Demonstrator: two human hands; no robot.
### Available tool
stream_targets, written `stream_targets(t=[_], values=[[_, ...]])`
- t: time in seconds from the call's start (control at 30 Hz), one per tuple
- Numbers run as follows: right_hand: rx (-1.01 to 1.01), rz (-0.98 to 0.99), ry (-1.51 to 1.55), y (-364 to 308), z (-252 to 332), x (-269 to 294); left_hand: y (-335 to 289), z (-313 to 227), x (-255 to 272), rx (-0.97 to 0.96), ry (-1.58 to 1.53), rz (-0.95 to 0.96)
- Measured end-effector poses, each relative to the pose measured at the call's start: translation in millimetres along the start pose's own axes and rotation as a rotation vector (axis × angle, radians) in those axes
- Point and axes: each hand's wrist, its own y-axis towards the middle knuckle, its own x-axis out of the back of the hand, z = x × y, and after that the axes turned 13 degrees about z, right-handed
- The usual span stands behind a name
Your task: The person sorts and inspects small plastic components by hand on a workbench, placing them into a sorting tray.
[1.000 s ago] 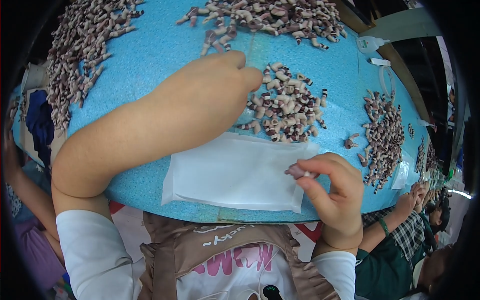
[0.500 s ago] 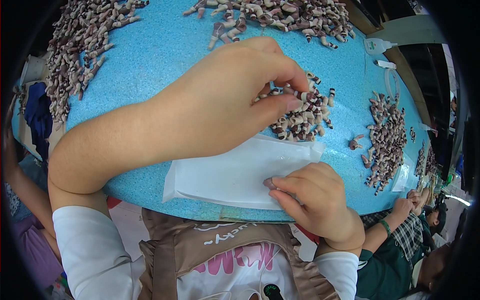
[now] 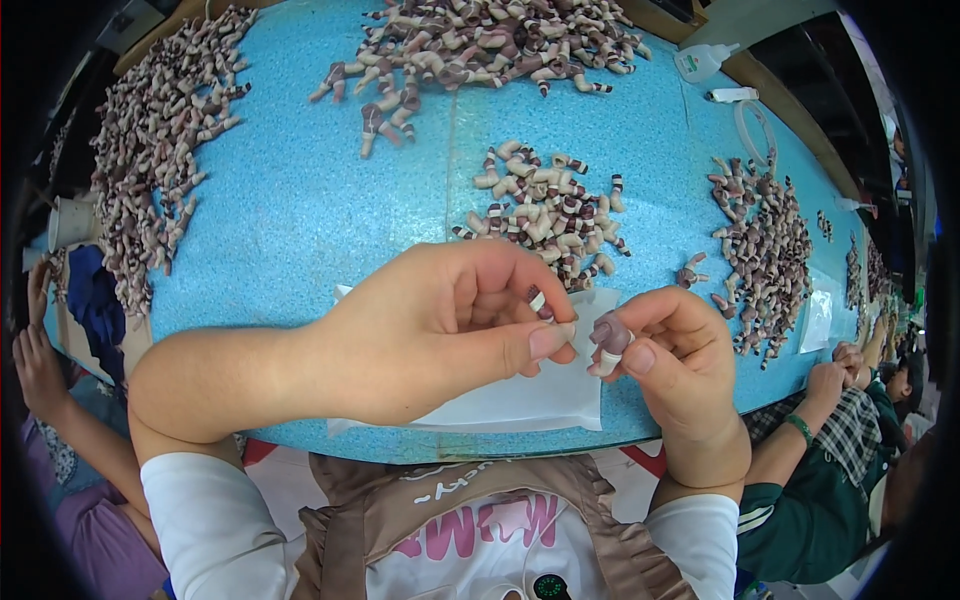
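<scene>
My left hand [image 3: 450, 330] is closed in a pinch over the white sheet, its fingertips close to those of my right hand. Between its fingers shows a small dark-and-white striped piece [image 3: 540, 303], partly hidden. My right hand [image 3: 685, 365] pinches a mauve and cream figurine part [image 3: 611, 338] between thumb and fingers, pointing toward the left hand. Underneath lies a white paper-like sheet or flat packet [image 3: 510, 405], largely covered by the left hand and forearm. Just beyond the hands is a loose heap of small cream and dark brown tube-like pieces [image 3: 550, 210].
Larger heaps of similar parts lie at the far left [image 3: 150, 160], far middle [image 3: 490, 45] and right [image 3: 765, 250] of the blue table [image 3: 310, 180]. A white squeeze bottle [image 3: 703, 62] stands far right. Other people's arms are at both sides.
My left hand has come back from the small heap with a striped piece. My right hand has risen off the sheet with its figurine part, and the hands are now close together. The view has shifted.
</scene>
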Motion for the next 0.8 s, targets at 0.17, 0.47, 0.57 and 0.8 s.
stream_targets(t=[0.17,0.47,0.57,0.8], values=[[-0.022,-0.039,-0.051,2.8,-1.9,-2.8,-0.6,-2.4,-2.5,-0.039,0.004,0.01],[0.095,-0.109,-0.657,3.6,-15.0,-4.7,-1.3,-3.9,-7.8,0.008,0.284,-0.078],[0.233,-0.108,-0.901,7.0,-19.1,-4.8,-2.7,-2.6,-6.5,0.027,0.42,-0.101],[0.365,-0.132,-0.86,11.1,-22.6,-7.3,3.0,7.0,-1.6,-0.226,0.533,-0.203]])
